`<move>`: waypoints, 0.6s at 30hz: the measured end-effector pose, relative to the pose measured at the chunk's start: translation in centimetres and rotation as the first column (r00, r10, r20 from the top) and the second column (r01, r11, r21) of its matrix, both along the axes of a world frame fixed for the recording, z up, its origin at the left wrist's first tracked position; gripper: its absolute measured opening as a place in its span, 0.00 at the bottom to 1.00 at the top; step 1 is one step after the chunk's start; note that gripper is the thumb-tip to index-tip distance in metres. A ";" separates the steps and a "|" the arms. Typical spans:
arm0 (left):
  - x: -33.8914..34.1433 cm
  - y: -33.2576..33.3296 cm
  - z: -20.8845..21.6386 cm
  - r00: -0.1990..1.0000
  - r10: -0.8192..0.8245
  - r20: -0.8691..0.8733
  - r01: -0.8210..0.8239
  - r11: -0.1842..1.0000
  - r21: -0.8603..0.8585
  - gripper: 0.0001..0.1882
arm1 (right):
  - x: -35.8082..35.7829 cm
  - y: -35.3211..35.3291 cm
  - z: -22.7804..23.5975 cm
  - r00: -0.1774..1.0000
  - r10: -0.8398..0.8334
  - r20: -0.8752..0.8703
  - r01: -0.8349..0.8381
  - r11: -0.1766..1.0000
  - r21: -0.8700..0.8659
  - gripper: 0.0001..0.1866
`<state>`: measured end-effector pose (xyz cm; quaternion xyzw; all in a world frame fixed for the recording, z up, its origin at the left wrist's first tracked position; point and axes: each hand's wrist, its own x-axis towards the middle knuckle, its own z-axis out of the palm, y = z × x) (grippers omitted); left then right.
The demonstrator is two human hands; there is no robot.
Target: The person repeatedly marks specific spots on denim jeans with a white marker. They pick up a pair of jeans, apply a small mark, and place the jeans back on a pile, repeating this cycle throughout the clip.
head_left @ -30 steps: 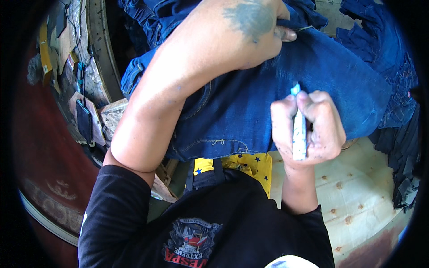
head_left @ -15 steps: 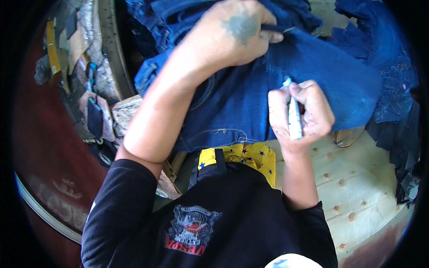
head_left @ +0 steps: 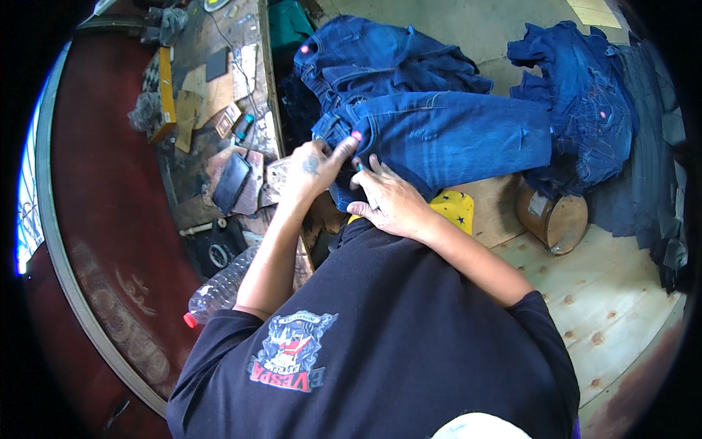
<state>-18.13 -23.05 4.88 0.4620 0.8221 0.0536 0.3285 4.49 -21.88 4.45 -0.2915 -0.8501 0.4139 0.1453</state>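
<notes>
A pair of blue jeans (head_left: 453, 139) lies across in front of me, waist to the left and legs to the right. My left hand (head_left: 311, 172) is closed on the jeans' waist, its thumb stretched along the fabric beside a round pink sticker (head_left: 356, 136). Close by, my right hand (head_left: 395, 197) rests at the near edge of the waist with fingers bent. A small light-blue tip (head_left: 360, 167) shows at its fingers; the rest of that item is hidden. Behind lies a second pair of blue jeans (head_left: 387, 55), bunched up.
More denim (head_left: 578, 102) is piled at the right, beside dark hanging cloth (head_left: 636, 146). A round wooden drum (head_left: 552, 219) stands below it. At left, a worn workbench (head_left: 201, 172) carries a phone (head_left: 232, 179) and scraps. A clear bottle (head_left: 223, 289) is near my left arm.
Both hands have moved from the spread denim to the jeans' waist, now close together. The white-and-blue stick in my right hand no longer shows whole. The view has shifted, showing more bench.
</notes>
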 end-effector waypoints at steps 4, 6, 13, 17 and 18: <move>1.6 -0.8 -1.6 0.342 0.213 0.915 -0.398 0.915 -0.064 0.32 | 1.8 1.0 2.2 0.985 0.142 -0.103 -0.172 0.898 -0.406 0.22; 2.5 -1.0 -2.0 -0.186 0.198 0.962 -0.449 0.854 -0.262 0.43 | 3.5 1.8 3.7 0.964 0.060 -0.260 -0.190 0.838 -0.512 0.22; 5.4 3.7 -2.0 0.412 0.409 0.814 -0.006 0.895 -0.446 0.14 | 7.8 3.3 7.3 0.902 -0.051 -0.429 -0.190 0.844 -0.501 0.21; 7.3 4.7 -0.4 0.082 0.499 0.863 -0.283 0.841 -0.460 0.17 | 10.2 2.7 7.4 0.765 -0.429 -0.480 -0.024 0.726 -0.687 0.24; 8.0 4.3 -0.1 -0.031 0.559 0.828 -0.236 0.801 -0.550 0.18 | 11.0 2.4 7.1 0.727 -0.515 -0.453 0.062 0.707 -0.704 0.22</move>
